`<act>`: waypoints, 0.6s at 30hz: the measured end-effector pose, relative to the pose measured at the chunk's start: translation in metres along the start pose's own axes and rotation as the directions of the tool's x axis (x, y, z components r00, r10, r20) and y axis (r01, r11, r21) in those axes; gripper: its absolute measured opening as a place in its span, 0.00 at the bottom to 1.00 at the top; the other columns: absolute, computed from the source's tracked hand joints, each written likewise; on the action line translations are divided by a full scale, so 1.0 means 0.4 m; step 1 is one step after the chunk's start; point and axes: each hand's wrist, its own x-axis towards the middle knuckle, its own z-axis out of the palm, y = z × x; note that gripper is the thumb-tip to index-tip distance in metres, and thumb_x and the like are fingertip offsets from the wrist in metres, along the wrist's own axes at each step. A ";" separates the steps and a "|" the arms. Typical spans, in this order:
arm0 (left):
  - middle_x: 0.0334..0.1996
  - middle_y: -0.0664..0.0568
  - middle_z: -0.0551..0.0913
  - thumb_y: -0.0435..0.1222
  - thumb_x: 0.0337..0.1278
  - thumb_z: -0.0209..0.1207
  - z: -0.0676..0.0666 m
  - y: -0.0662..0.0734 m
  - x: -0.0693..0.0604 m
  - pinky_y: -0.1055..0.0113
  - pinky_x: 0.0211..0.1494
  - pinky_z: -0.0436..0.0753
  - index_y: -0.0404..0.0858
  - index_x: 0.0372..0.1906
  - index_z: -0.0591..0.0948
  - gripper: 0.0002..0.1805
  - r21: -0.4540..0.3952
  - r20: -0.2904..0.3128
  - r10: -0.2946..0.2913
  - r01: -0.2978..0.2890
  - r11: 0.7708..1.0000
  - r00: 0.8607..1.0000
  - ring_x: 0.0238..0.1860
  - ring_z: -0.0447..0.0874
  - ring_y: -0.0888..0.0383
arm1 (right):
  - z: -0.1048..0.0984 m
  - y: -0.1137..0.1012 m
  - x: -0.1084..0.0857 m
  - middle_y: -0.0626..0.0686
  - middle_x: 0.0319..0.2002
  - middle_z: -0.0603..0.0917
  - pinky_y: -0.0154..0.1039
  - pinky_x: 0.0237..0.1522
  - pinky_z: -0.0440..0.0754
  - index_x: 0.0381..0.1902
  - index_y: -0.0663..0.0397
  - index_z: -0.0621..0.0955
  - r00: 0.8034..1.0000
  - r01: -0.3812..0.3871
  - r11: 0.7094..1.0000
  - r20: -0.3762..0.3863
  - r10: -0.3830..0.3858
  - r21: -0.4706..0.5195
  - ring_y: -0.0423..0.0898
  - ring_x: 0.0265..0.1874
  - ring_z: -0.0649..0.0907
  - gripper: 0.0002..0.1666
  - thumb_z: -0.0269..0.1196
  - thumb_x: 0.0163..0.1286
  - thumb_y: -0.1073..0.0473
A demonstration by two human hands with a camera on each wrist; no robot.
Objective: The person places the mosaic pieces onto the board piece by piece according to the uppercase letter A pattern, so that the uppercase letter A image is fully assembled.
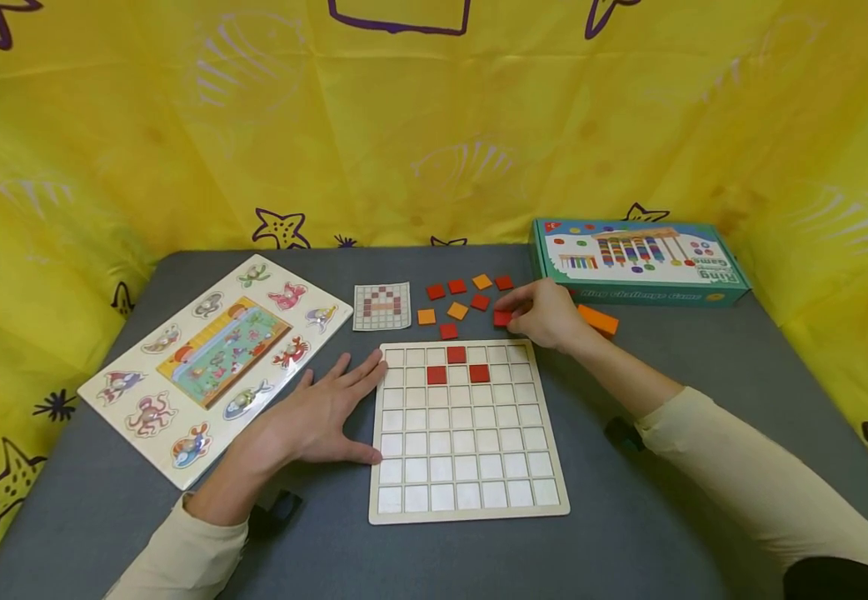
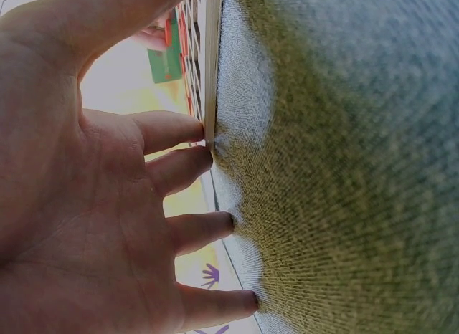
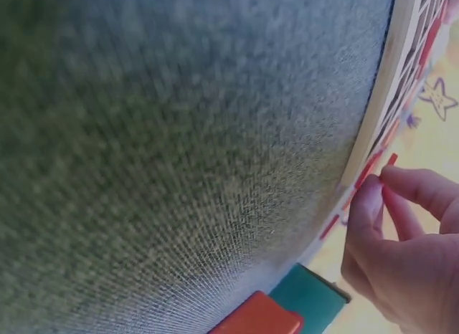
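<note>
A wooden grid board point(image 1: 471, 518) lies flat, with three red tiles point(image 1: 456, 355) in its upper rows. My left hand point(image 1: 321, 415) rests with spread fingers, thumb and fingertips at the board's left edge; the left wrist view shows this hand point(image 2: 107, 183) against the board's side point(image 2: 211, 69). Just beyond the top right corner, my right hand point(image 1: 548, 315) pinches a red tile point(image 1: 502, 318) between thumb and fingers. In the right wrist view, that hand point(image 3: 412, 248) has the tile point(image 3: 392, 160) raised on edge at its fingertips.
Loose red and orange tiles point(image 1: 457, 311) lie behind the board, beside a small pattern card point(image 1: 381, 325). A sea-animal puzzle point(image 1: 179, 467) is at left. At right stand a green game box point(image 1: 651, 293) and an orange block point(image 1: 599, 320).
</note>
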 end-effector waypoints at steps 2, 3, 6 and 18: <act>0.86 0.52 0.44 0.65 0.47 0.74 0.000 0.000 0.000 0.19 0.72 0.47 0.46 0.85 0.52 0.66 0.002 0.001 -0.001 0.001 1.000 1.000 0.83 0.43 0.31 | 0.000 -0.004 -0.007 0.59 0.40 0.88 0.37 0.33 0.80 0.51 0.57 0.90 1.000 0.000 1.000 0.009 0.000 0.004 0.52 0.35 0.81 0.18 0.68 0.64 0.71; 0.86 0.53 0.44 0.65 0.47 0.74 0.000 -0.001 0.000 0.19 0.72 0.47 0.46 0.85 0.52 0.66 0.003 0.002 -0.002 0.002 1.000 1.000 0.83 0.43 0.31 | 0.000 -0.006 -0.012 0.58 0.40 0.88 0.37 0.33 0.80 0.51 0.56 0.90 1.000 0.001 1.000 0.013 -0.001 0.005 0.52 0.36 0.82 0.18 0.69 0.64 0.71; 0.86 0.53 0.44 0.65 0.47 0.73 0.002 -0.001 0.000 0.19 0.72 0.47 0.46 0.85 0.52 0.66 0.004 0.002 0.000 0.000 1.000 1.000 0.83 0.43 0.31 | 0.001 -0.012 -0.025 0.57 0.39 0.88 0.38 0.35 0.82 0.51 0.54 0.90 1.000 -0.002 1.000 0.024 0.002 -0.001 0.52 0.38 0.83 0.19 0.72 0.63 0.70; 0.86 0.52 0.45 0.65 0.48 0.73 0.002 0.000 -0.002 0.19 0.72 0.48 0.45 0.85 0.52 0.65 0.003 -0.004 0.008 -0.008 1.000 1.000 0.83 0.43 0.31 | 0.000 -0.015 -0.078 0.55 0.40 0.87 0.38 0.37 0.81 0.50 0.53 0.90 0.997 0.011 1.000 0.080 -0.010 -0.009 0.51 0.39 0.82 0.18 0.73 0.61 0.69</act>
